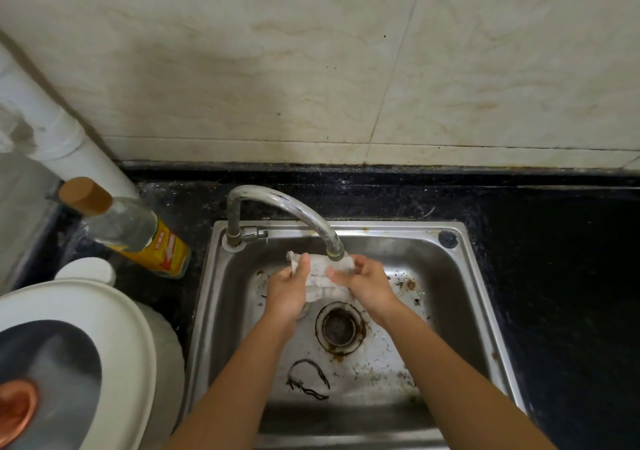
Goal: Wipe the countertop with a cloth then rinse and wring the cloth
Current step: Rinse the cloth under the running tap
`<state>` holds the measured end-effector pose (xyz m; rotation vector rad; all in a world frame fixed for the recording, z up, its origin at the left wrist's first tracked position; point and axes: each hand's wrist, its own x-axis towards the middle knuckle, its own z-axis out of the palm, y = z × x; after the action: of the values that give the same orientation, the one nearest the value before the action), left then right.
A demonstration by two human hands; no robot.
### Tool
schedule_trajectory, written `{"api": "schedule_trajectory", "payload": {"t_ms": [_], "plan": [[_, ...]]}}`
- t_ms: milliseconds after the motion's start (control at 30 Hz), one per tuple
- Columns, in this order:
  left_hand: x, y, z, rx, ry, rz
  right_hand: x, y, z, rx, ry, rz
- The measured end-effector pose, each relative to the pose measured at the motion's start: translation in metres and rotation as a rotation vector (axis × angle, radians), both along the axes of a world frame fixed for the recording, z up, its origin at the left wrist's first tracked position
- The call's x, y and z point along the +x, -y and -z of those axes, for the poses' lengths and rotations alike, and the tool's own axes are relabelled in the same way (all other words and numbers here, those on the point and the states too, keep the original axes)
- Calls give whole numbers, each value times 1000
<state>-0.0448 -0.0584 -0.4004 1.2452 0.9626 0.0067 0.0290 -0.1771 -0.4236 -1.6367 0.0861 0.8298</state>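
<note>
A wet whitish cloth [320,278] is stretched between both hands right under the spout of the curved metal tap [294,212], above the steel sink [485,297]. My left hand [287,292] grips the cloth's left end, thumb over it. My right hand [365,281] holds the right end with fingers curled round it. The lower part of the cloth hangs bunched between the palms. I cannot tell whether water runs from the spout.
The drain [341,326] sits below the hands, with a dark wire loop [308,378] and grime on the sink floor. Black countertop [561,276] spreads right. At left stand a clear bottle with an orange label [138,233], a white lidded appliance [69,356] and a white pipe [62,138].
</note>
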Motion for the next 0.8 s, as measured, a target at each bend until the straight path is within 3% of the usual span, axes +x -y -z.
{"api": "schedule_trajectory", "payload": {"t_ms": [133, 300, 400, 533, 667, 800], "plan": [[-1, -5, 0, -52, -11, -17, 11, 1, 5, 10, -63, 81], [-6, -9, 2, -129, 25, 20, 1, 4, 1, 22, -39, -124], [-9, -6, 2, -123, 47, 32, 2, 2, 1, -45, 29, 8], [-12, -9, -4, -193, 167, 149, 5, 6, 0, -18, -133, 108], [-14, -9, -4, -108, 138, 235, 5, 5, -5, 26, -124, 6], [-10, -2, 0, -8, 72, 58, -1, 1, -6, 128, -75, 60]]}}
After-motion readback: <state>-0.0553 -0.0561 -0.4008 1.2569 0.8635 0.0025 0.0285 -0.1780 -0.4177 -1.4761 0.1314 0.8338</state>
